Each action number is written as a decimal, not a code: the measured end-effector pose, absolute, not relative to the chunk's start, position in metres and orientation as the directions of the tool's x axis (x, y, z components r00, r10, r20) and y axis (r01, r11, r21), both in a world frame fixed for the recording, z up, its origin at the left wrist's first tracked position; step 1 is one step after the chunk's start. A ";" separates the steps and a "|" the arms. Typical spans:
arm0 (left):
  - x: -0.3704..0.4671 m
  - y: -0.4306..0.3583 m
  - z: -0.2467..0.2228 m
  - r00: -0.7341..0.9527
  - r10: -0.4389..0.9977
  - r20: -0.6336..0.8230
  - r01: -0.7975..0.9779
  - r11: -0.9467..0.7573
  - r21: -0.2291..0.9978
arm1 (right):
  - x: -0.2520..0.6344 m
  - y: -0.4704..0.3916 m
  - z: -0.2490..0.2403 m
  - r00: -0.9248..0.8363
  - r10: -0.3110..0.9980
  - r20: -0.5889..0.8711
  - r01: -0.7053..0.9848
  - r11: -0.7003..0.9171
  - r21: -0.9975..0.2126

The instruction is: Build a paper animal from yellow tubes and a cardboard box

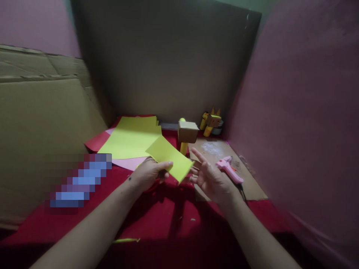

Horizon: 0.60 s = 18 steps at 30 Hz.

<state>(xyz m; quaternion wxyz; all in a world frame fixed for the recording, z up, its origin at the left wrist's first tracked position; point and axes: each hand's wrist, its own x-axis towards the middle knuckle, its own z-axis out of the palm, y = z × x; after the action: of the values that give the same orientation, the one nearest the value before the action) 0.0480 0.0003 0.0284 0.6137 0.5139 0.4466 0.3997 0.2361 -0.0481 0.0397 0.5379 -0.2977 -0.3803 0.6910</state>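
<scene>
A yellow paper piece [171,155] is held at its left edge between the thumb and fingers of my left hand [150,172], above the red cloth. My right hand [207,176] is just right of the paper's far corner, its fingers apart and its index finger stretched out; nothing is held in it. Behind the paper stands a small cardboard box on a yellow leg [188,132]. A pink glue gun [230,169] lies to the right of my right hand.
Yellow sheets [131,138] lie over pink and red paper at the back left. The glue gun rests on a cardboard mat [252,183]. A small cardboard animal figure [213,120] stands at the back right. A yellow strip [126,240] lies in front.
</scene>
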 end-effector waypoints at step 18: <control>0.036 0.004 0.035 0.445 0.891 -0.088 -0.190 0.190 0.963 | 0.228 -0.034 0.026 -0.075 0.984 -0.161 -0.277 -0.176 -0.945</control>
<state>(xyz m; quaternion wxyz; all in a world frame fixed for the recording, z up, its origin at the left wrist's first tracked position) 0.0356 0.0040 0.0347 0.6873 0.5002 0.3503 0.3933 0.2276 -0.0343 0.0259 0.5085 -0.4516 -0.3917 0.6198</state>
